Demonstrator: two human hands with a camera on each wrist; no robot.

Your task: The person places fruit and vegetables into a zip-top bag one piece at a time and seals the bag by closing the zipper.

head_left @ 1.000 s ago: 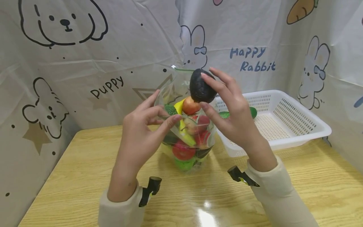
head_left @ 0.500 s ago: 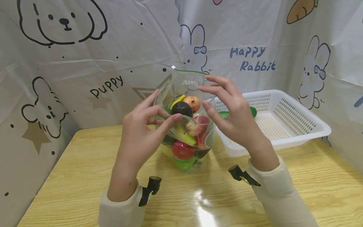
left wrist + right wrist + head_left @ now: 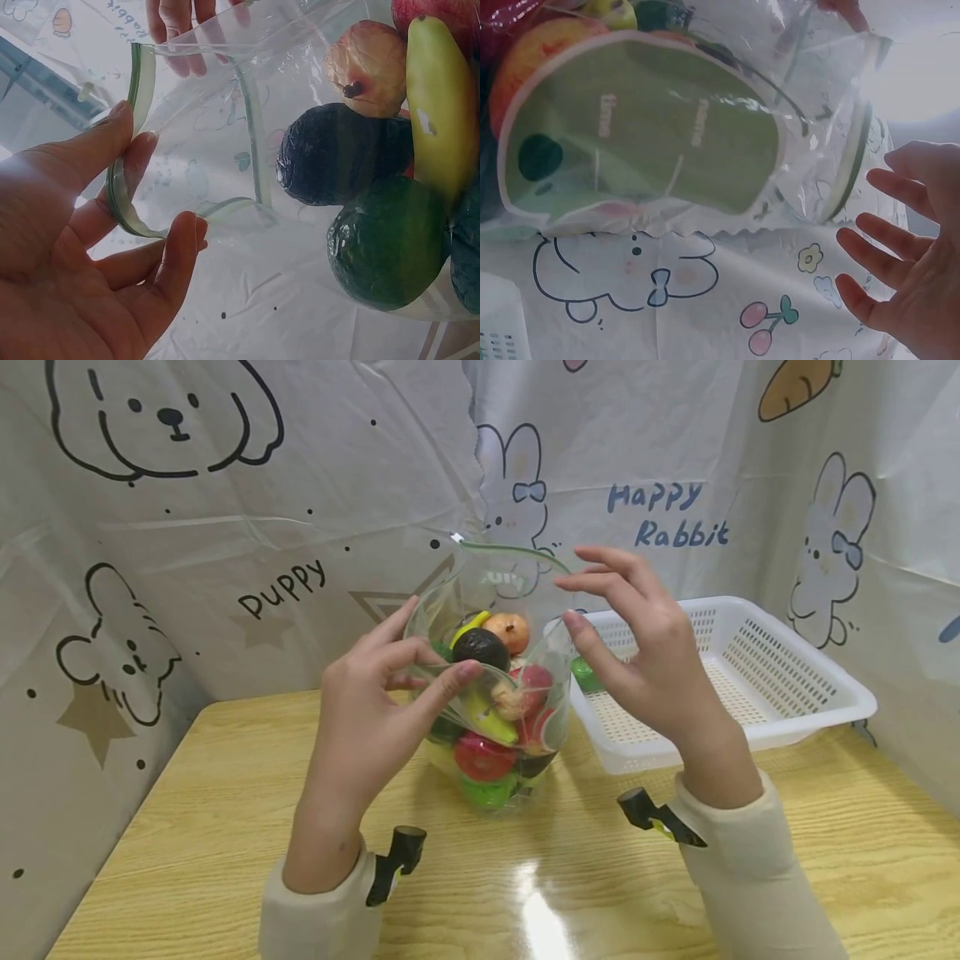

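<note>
A clear zip bag [image 3: 551,647] with a green zip strip [image 3: 251,124] stands upright on the table, its mouth spread wide. My left hand [image 3: 375,702] pinches the near left edge between thumb and fingers. Across the mouth, my right hand [image 3: 652,652] is empty, fingers spread and loosely bent beside the right rim. Inside, a black avocado [image 3: 482,649] lies on top, near an orange-brown round fruit [image 3: 508,632] and a yellow banana [image 3: 441,105]. Lower down are a red fruit [image 3: 485,757] and a light green piece [image 3: 487,792]. A dark green round piece [image 3: 388,244] shows through the plastic.
Behind my right hand is a white perforated basket [image 3: 795,731], with a green piece [image 3: 587,675] at its left end. The wooden table [image 3: 225,810] reaches a printed cloth backdrop [image 3: 300,527] at the back and sides.
My right hand has let go of the avocado, which dropped from above the mouth into the bag. That hand has since moved right, away from the rim. My left hand stays put.
</note>
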